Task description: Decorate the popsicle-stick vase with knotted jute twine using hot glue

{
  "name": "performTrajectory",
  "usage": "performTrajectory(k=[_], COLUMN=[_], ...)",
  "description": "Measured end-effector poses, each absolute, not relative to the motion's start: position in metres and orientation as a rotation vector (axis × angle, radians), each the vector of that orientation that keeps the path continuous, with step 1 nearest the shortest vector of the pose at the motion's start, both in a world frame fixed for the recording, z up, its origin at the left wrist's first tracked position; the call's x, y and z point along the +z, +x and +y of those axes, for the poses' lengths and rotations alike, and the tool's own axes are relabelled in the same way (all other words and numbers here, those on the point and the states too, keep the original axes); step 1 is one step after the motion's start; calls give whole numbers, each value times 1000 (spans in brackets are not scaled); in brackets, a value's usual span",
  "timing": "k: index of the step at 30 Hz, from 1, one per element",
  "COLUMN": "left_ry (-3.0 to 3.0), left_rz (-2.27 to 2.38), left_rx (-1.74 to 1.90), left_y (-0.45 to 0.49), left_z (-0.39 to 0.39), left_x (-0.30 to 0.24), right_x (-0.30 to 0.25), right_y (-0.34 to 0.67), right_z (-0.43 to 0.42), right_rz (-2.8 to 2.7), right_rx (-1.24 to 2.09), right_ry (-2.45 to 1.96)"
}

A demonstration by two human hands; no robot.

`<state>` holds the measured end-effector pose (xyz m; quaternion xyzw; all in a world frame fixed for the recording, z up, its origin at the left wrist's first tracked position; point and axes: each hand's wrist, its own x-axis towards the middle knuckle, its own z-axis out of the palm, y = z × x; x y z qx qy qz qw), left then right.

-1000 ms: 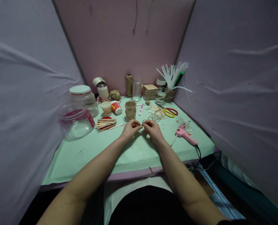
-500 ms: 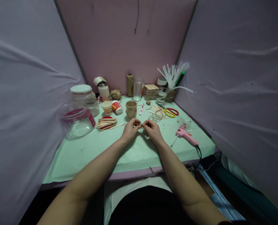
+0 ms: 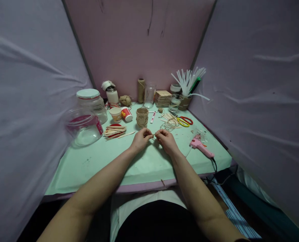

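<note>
My left hand point(image 3: 141, 139) is closed in a pinch above the table, its fingertips turned toward the right hand. Opposite it, my right hand point(image 3: 166, 139) pinches as well. Between the fingertips runs a short, thin strand of twine point(image 3: 153, 136), mostly hidden by the fingers. Just beyond the left hand stands a small jar point(image 3: 142, 117) with twine and brown wrapping around it. A loose coil of twine point(image 3: 170, 124) lies beyond the right hand, over some thin wooden sticks point(image 3: 174, 118).
A pink glue gun point(image 3: 202, 148) lies at the right with its cord over the edge. Scissors point(image 3: 185, 121) rest behind it. Wooden sticks point(image 3: 115, 131), paper cups point(image 3: 116, 114) and a large clear jar point(image 3: 85, 136) stand left. White glue sticks point(image 3: 188, 80) fill a holder at the back.
The fingertips of my two hands have drawn slightly apart, the right hand shifting a little to the right. The view has tilted slightly; the table objects stay in place.
</note>
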<state>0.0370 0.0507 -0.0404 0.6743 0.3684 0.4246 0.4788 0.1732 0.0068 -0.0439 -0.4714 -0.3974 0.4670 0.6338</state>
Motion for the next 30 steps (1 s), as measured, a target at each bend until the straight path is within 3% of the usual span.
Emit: performTrajectory(k=[8,13,30], left_ry=[1599,1686,1260], left_rz=[888,898,828], left_rx=[1067,1059,997], left_y=[38,37,42], left_z=[56,55,51], left_x=[-45,-46,-35], right_x=[-47,-48,-45], right_y=[174,178,177], right_z=[6,6,7], right_rz=[-1458,-1534,-1094], right_rx=[439,255,856], right_ry=[-1190,-1234,-1324])
